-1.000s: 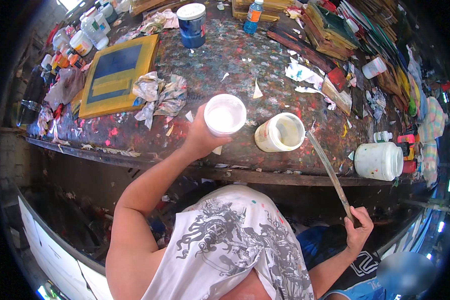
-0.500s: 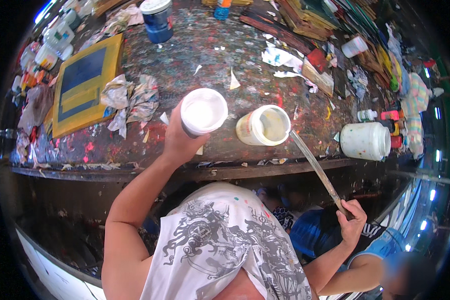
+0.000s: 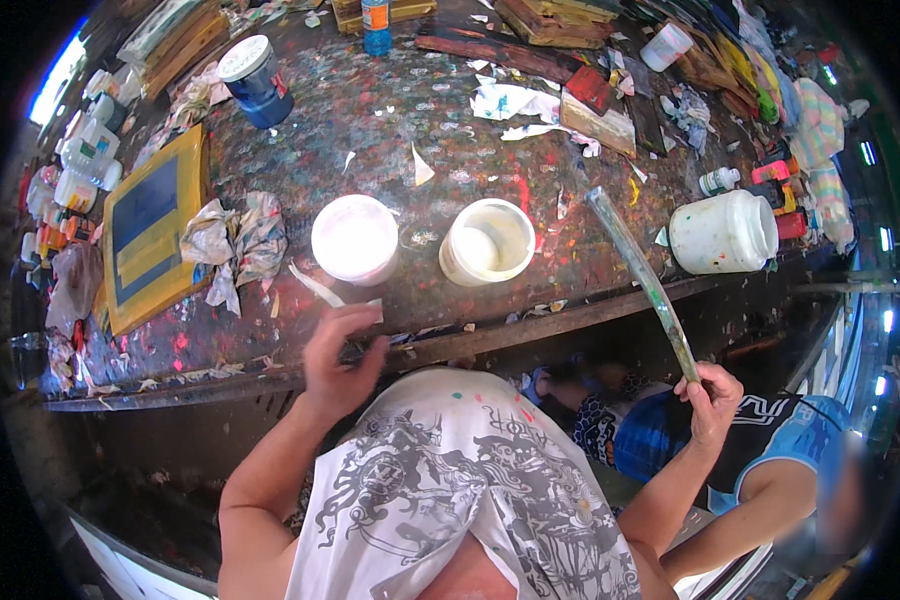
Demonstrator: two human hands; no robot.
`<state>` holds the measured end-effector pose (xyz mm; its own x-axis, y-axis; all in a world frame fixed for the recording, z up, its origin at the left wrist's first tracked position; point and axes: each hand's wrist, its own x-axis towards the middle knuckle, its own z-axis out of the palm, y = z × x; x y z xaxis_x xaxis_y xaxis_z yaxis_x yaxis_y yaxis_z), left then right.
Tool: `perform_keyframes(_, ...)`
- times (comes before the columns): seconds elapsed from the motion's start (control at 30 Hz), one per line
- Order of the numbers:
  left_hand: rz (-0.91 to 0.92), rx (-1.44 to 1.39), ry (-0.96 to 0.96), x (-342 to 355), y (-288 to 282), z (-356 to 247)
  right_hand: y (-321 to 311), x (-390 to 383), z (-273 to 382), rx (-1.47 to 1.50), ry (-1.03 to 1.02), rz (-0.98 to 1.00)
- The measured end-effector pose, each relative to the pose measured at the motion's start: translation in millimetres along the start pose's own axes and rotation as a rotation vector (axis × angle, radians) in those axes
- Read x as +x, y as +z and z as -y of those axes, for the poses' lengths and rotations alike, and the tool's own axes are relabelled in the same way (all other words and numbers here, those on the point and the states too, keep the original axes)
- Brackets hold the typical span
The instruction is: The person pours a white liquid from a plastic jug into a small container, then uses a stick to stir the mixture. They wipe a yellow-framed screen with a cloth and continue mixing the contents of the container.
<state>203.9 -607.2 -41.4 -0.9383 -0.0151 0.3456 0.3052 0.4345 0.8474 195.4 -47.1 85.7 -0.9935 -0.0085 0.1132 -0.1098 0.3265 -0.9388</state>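
My left hand (image 3: 342, 362) is just in front of the table's near edge, fingers apart and slightly curled, somewhat blurred, with nothing held in it. Just beyond it stands a white tub (image 3: 355, 240) filled with something white. To its right is a second, off-white tub (image 3: 487, 242), with some pale stuff at the bottom and its wall stained. Out to the right, my right hand (image 3: 710, 402) is closed around the lower end of a long flat paint-stained stick (image 3: 642, 285). The stick slants up and left over the table, apart from both tubs.
On the paint-spattered table (image 3: 370, 140) lie a yellow-framed screen (image 3: 155, 235), crumpled paper (image 3: 260, 235), a lidded blue jar (image 3: 257, 85) and a paint-stained white jar (image 3: 725, 232). Wood pieces (image 3: 560, 22) are stacked at the back. Another person in blue (image 3: 660, 435) is at the lower right.
My left hand has let go of the white-filled tub, which now stands on the table, and has drawn back toward me. My right hand has lifted the stick's far end away from the second tub.
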Motion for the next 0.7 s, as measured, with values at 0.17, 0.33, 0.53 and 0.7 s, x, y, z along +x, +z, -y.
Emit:
perform_keyframes(0.17,0.03,-0.209,-0.221,42.9,91.2,-14.3,11.5,35.9,-6.1,0.044,-0.036,0.043)
perform_keyframes(0.33,0.002,-0.078,-0.245,94.7,147.0,10.3,13.1,51.9,-21.4,0.1,-0.099,0.059)
perform_keyframes(0.53,-0.103,-0.041,0.192,103.3,136.2,-8.9,8.6,53.4,-58.6,0.144,-0.076,0.046)
perform_keyframes(0.7,-0.17,0.003,0.225,111.8,135.4,-11.5,8.1,54.0,-79.3,0.212,0.001,0.061)
